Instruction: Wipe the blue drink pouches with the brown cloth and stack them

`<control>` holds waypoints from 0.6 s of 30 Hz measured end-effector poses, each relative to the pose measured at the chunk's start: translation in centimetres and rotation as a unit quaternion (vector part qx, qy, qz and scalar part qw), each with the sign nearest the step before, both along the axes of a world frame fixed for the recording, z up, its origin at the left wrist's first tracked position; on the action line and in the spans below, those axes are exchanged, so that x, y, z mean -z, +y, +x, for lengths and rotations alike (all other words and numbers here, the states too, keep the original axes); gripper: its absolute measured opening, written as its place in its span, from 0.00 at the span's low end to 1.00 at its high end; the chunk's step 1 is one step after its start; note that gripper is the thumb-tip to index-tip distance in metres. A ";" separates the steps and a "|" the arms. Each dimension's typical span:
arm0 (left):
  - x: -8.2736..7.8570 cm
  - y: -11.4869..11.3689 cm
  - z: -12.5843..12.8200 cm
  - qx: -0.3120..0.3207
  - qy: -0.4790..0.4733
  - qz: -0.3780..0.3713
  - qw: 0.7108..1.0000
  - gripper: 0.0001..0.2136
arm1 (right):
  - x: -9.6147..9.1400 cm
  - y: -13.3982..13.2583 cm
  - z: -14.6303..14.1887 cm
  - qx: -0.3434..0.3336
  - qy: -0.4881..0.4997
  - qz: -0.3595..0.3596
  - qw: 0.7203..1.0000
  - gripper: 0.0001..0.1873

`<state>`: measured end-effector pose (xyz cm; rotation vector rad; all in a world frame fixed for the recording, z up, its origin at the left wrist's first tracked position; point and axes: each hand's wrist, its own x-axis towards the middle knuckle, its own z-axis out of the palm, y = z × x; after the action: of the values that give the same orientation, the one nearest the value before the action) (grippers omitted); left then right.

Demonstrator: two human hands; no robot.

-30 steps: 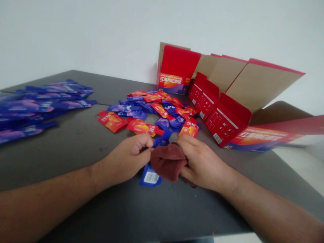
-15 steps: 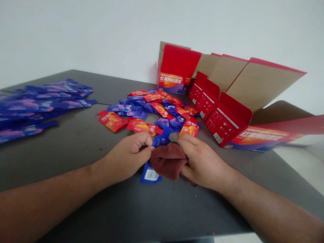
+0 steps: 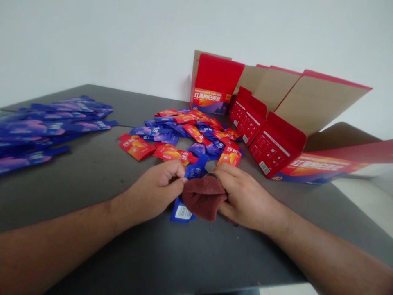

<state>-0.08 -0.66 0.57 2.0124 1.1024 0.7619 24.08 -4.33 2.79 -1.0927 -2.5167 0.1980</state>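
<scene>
Your hands [image 3: 153,190] close on a maroon terry cloth [image 3: 204,197] over a blue sachet [image 3: 182,211].

On the dark grey table [image 3: 86,188], opened red cartons [image 3: 276,143] stand right, and loose red and blue sachets [image 3: 196,137] lie just ahead, with more blue sachets [image 3: 52,127] well left. Your right hand [image 3: 247,200] curls its fingers [image 3: 225,174] firmly over the cloth. Your left thumb and forefinger [image 3: 179,178] nearly meet at the cloth's edge; you cannot tell what they grip. Little has shifted from half a second ago.
</scene>
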 end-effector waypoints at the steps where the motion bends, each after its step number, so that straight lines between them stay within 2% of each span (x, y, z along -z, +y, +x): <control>1: 0.0 0.0 0.0 0.002 0.000 -0.002 1.000 0.08 | -0.1 -0.1 -0.1 -0.014 -0.004 -0.006 1.000 0.11; 5: -0.1 -0.2 -0.1 0.004 0.001 0.005 1.000 0.09 | -0.1 -0.3 -0.3 -0.055 -0.023 -0.017 0.998 0.11; 10: 0.0 -0.2 0.0 -0.008 0.005 0.002 1.000 0.08 | 0.2 -0.3 -0.1 0.002 0.003 0.013 1.000 0.12; 16: -0.1 -0.1 0.0 -0.018 0.007 0.016 1.000 0.11 | -0.1 -0.8 -0.7 -0.072 -0.026 -0.022 0.997 0.11; 18: 0.0 -0.1 0.0 -0.026 0.008 0.009 1.000 0.11 | -0.1 -0.9 -0.7 -0.052 -0.023 -0.008 0.998 0.11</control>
<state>-0.08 -0.73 0.59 2.0151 1.1644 0.7855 23.42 -5.19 2.91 -0.9836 -2.6201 0.2243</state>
